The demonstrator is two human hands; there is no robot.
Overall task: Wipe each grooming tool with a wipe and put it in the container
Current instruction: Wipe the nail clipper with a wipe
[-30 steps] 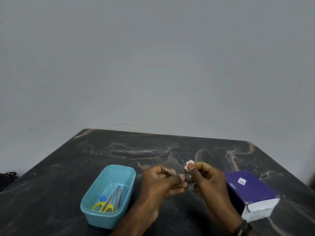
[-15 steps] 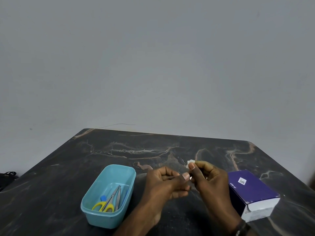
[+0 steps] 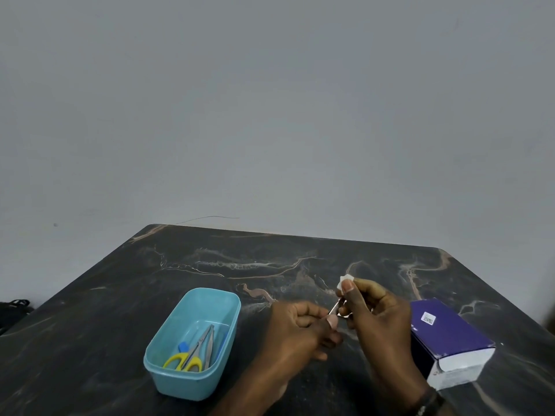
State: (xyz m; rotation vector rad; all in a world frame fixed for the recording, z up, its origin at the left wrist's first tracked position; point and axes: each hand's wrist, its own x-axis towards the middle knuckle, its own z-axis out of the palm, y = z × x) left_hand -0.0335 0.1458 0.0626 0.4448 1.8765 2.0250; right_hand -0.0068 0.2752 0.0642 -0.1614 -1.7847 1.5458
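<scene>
Item 1: left hand [image 3: 295,324], above bench [image 3: 120,295], fingers [image 3: 332,321] curled, thumb and forefinger pinching near end of a thin metal tool [image 3: 334,309]. Tool type cannot tell; only a short silver length shows between the 2 hands.

Item 2: right hand [image 3: 375,313], just right of left hand, knuckles nearly touching it. Thumb and forefinger pinch a small white wipe [image 3: 345,280] folded round far end of the tool; wipe corner sticks up above the thumb tip. Dark band on wrist, lower edge of view.

Item 3: container [image 3: 192,343], light blue plastic tub, rectangular w/ rounded corners, on bench well left of left-hand fingers, open top. Contents: 1 pr scissors [image 3: 187,358] w/ yellow handles, blades pointing away from person; 1 grey metal tool [image 3: 208,345] beside the blades, prob. tweezers, not certain; 1 blue-tipped item [image 3: 182,346] near scissor handles, partly hidden. Further blue piece along right inner wall, unclear.

Item 4: box [image 3: 447,334], purple top, white end face toward person, small white label on top. Lies on bench just right of right hand, apart from fingers.

Item 5: bench, dark marble-look surface w/ tan and white veins. Grey wall [image 3: 270,115] behind.
</scene>
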